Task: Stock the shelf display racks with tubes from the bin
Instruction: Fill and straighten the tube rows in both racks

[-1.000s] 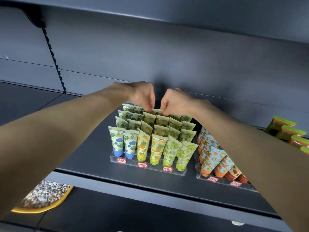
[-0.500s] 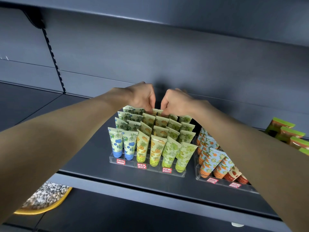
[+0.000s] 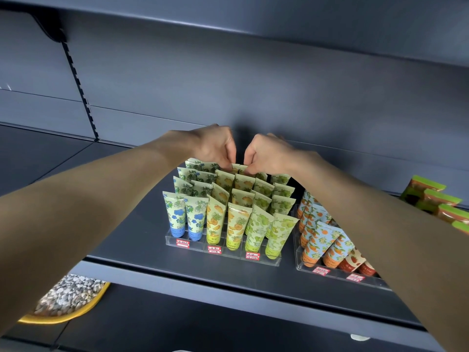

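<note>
Dark grey metal shelf carries a clear acrylic rack packed with floral and fruit-print tubes. At the back row, the left hand and right hand, fingers curled, both pinch the crimped top of one pale green tube. Its body is hidden behind nearer rows. The right forearm covers part of a second clear rack of orange-print tubes.

One wide-angle view, worn on the head, faces forward and slightly down at the shelf from close range. Both forearms enter from the lower corners; the left hand and right hand come together at a tube near the frame's centre.
</note>
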The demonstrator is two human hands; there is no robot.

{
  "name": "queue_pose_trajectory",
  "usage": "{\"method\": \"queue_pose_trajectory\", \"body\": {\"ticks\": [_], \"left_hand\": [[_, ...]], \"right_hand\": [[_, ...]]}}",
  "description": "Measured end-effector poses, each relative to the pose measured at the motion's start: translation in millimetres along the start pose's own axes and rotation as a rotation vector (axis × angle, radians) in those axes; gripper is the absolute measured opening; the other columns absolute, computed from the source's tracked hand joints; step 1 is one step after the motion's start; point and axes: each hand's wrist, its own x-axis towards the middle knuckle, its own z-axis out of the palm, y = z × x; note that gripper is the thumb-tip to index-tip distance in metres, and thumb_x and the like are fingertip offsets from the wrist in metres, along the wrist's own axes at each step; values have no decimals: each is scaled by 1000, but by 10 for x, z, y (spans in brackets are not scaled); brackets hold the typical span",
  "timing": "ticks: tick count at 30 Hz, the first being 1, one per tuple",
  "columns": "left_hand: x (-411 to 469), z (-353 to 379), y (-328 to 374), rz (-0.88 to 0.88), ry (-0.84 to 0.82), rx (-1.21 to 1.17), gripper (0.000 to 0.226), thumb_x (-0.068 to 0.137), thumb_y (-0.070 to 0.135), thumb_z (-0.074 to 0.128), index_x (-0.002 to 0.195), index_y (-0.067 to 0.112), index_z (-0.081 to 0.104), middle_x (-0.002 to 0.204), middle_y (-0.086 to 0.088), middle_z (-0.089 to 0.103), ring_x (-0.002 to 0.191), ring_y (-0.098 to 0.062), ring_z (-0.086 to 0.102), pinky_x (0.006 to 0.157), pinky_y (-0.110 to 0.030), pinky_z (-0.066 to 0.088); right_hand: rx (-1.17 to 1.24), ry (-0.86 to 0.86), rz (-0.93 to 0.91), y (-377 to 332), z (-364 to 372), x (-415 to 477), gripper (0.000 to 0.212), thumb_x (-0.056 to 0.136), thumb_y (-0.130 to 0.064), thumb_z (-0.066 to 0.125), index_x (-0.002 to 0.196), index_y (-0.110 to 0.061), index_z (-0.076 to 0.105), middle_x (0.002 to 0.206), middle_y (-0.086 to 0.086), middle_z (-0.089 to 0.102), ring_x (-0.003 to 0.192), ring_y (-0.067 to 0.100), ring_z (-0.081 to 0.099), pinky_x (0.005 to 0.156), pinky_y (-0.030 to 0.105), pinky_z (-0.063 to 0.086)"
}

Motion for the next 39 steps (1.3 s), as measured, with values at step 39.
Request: {"method": "queue_pose_trajectory", "body": {"ticks": [39], "left_hand": [[-188,-131,-222,-78,-2,112,13,77,15,74,73,26,69,65,13,66,71,-6,64,72,-22,46]], "right_hand": [[26,28,23,-119,67,145,27,73,-26,76,51,-30,61,94,6,66,99,31,58,89,41,51]]}}
